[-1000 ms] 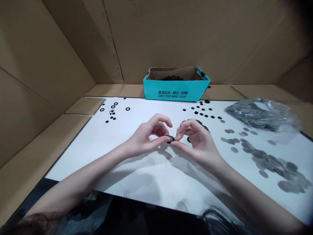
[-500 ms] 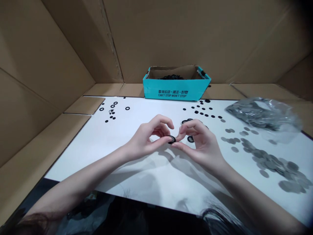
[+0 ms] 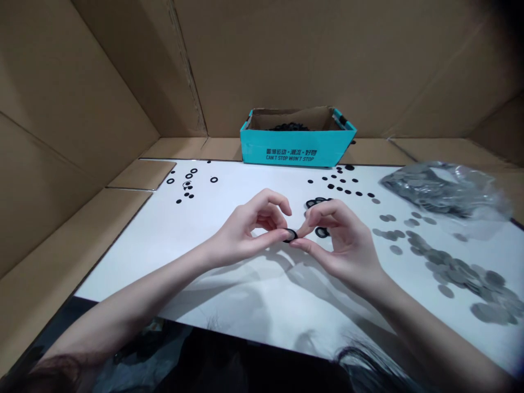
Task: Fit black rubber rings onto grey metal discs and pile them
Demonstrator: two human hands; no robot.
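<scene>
Between my two hands, above the white table (image 3: 245, 305), is a black ring with a grey disc (image 3: 291, 236) inside it. My left hand (image 3: 262, 224) pinches its left side between thumb and fingers, the index finger arched above. The thumb and index fingertip of my right hand (image 3: 338, 234) close on its right edge. Just behind my right hand lie several black rings with grey centres (image 3: 322, 232), partly hidden by its fingers.
A turquoise box (image 3: 298, 148) holding black rings stands at the back. Right of me are scattered grey discs (image 3: 458, 270) and a clear plastic bag of discs (image 3: 434, 191). Small black discs (image 3: 339, 189) and a few black rings (image 3: 214, 179) lie farther back. Cardboard walls (image 3: 327, 54) surround the table.
Both hands keep hold of the ring. It has tilted slightly, so more of its grey centre shows, and my right fingers have shifted a little. The view has moved slightly.
</scene>
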